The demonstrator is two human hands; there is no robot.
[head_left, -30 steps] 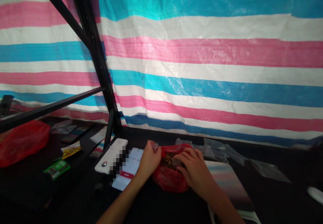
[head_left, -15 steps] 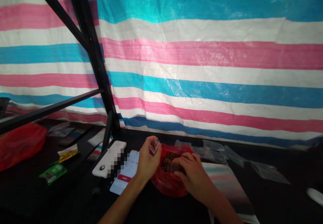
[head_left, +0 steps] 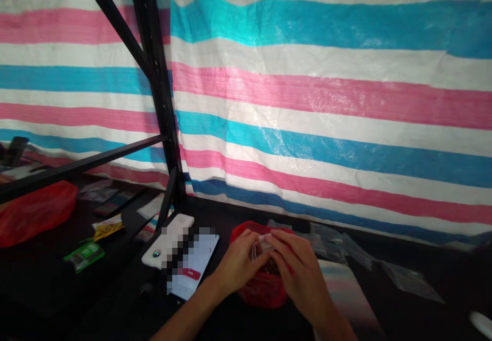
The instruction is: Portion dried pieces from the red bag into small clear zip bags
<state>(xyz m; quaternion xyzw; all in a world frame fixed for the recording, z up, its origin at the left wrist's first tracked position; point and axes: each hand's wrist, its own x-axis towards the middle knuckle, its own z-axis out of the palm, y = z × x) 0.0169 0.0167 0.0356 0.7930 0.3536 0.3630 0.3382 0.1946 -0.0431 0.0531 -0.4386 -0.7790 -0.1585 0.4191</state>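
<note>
A red plastic bag (head_left: 265, 292) stands with its mouth open on the black table, small brown pieces (head_left: 271, 267) inside it. Over that mouth my two hands meet. My left hand (head_left: 240, 261) is closed around a small clear plastic bag (head_left: 254, 251), mostly covered by the fingers. From the other side my right hand (head_left: 295, 259) comes in with bent fingers, their tips at a pale translucent piece (head_left: 264, 241) by the clear bag's opening. What the right fingers grip is hidden.
Left of the hands lie a phone with a lit screen (head_left: 200, 264) and a white device (head_left: 169, 241). Flat clear bags (head_left: 326, 243) lie behind and right, near a pale sheet (head_left: 346, 290). Green (head_left: 84, 255) and yellow packets (head_left: 108, 227), another red bag (head_left: 42, 213) and a black frame (head_left: 161, 105) are left.
My right hand has lifted out of the red bag and come to the clear bag. My left hand has moved right and down over the red bag. The view has shifted slightly.
</note>
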